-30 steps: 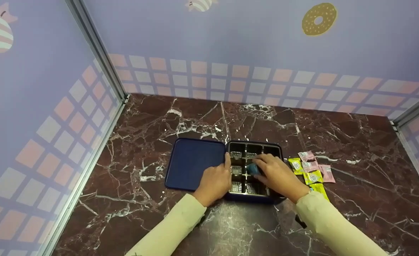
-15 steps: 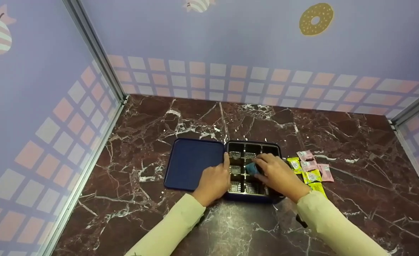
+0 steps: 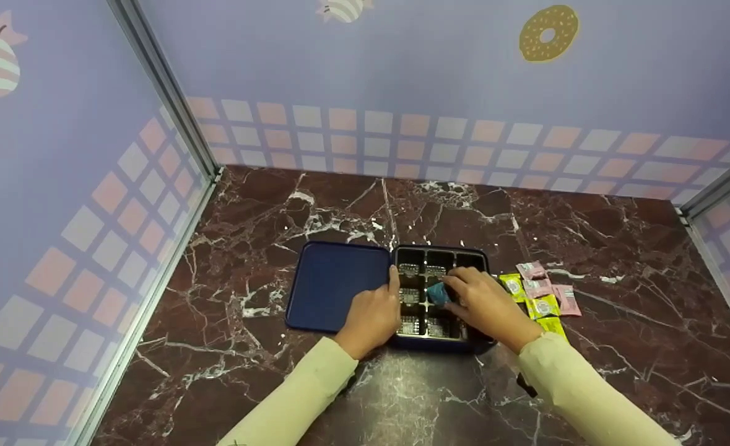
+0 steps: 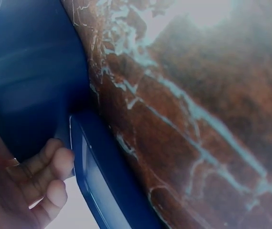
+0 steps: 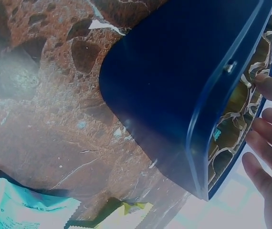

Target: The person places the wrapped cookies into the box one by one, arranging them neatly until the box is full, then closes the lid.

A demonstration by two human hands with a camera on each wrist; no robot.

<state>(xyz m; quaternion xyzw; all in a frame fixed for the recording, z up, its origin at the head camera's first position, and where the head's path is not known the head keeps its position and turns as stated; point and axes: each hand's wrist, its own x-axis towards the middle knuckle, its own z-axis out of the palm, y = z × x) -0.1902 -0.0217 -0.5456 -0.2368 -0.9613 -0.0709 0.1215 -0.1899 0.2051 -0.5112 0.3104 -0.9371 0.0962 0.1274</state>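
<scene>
A navy blue box (image 3: 437, 345) with a dark divided insert (image 3: 410, 310) stands in the middle of the head view. My right hand (image 3: 487, 306) reaches over it and pinches a small blue wrapped packet (image 3: 439, 293) between thumb and fingers, at the middle compartment. That hand hides the box's right-hand compartments. My left hand (image 3: 374, 316) rests at the box's left rim with its index finger straight along the edge. In the left wrist view, its other fingertips (image 4: 55, 162) bend loosely beside the lid's rim; the thumb is hidden.
The flat navy lid (image 3: 340, 285) lies against the box's left side. Yellow packets (image 3: 543, 307) and pink packets (image 3: 538, 287) lie right of the box, close to my right forearm. In the right wrist view, a pale blue packet (image 5: 28, 207) lies on the marbled table (image 5: 36, 143).
The blue packet has turned slightly in my right fingers and more of it shows. Both hands stay almost in place; the head view has shifted a little.
</scene>
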